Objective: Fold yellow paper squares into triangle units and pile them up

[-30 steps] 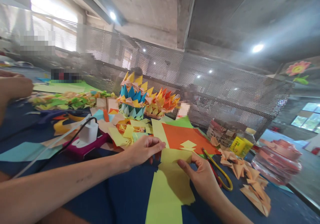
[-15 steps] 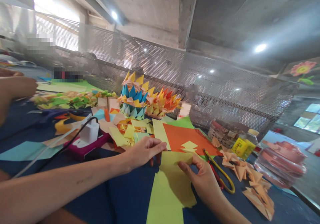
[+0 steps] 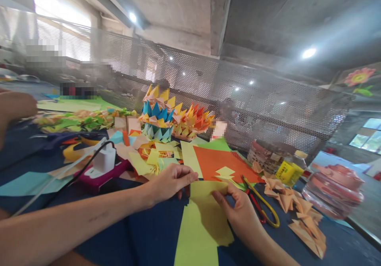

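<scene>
Yellow-green paper (image 3: pixel 198 226) lies in sheets on the dark blue table, with a darker yellow sheet (image 3: pixel 205 190) over its upper end. My right hand (image 3: pixel 239 204) pinches that sheet's right corner between thumb and fingers. At its upper left corner, my left hand (image 3: pixel 174 180) is closed, thumb against curled fingers; whether it grips the edge is too small to tell. Just beyond are an orange sheet (image 3: pixel 220 163) and small yellow folded pieces (image 3: pixel 225 172). Yellow- and red-handled scissors (image 3: pixel 264 206) rest right of my right hand.
Folded paper crowns (image 3: pixel 157 113) stand behind loose cut paper. A purple power strip (image 3: pixel 99 175) with a white plug and cables is left. Peach folded pieces (image 3: pixel 308 230), a yellow-labelled bottle (image 3: pixel 291 169) and a pink clear jug (image 3: pixel 333 190) are right. Another person's hand (image 3: pixel 19 103) shows far left.
The view has shifted slightly. My hands and the yellow sheet are in nearly the same places. The other person's hand at the far left has moved a little further left.
</scene>
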`<action>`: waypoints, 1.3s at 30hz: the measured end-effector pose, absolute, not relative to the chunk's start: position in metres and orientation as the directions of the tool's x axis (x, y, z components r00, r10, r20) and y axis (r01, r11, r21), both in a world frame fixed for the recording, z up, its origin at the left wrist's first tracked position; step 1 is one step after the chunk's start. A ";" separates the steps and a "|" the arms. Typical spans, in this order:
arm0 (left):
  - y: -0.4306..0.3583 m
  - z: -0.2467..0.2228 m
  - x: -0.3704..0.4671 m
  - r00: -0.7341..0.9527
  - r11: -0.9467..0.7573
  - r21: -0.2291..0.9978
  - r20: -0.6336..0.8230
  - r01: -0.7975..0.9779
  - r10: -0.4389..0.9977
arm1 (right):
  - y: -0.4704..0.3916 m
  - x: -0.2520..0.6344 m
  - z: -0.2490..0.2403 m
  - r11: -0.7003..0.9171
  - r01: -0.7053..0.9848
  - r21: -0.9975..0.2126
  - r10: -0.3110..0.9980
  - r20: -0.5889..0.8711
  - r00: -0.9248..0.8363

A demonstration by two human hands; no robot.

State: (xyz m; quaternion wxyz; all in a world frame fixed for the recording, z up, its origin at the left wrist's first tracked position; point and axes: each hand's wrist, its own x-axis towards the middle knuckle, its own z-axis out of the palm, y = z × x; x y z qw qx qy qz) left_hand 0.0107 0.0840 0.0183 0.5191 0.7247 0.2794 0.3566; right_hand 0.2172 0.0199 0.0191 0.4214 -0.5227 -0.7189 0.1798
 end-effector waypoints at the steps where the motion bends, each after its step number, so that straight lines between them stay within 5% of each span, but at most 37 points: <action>1: 0.084 0.018 0.011 0.592 -0.301 0.953 0.223 0.034 0.774 | 0.020 0.217 0.018 0.396 0.601 -0.694 0.900 0.422 -0.105; 39: 0.073 0.024 0.009 0.711 -0.185 0.982 0.160 -0.042 0.685 | 0.014 0.214 0.026 0.520 0.645 -0.560 0.839 0.478 -0.261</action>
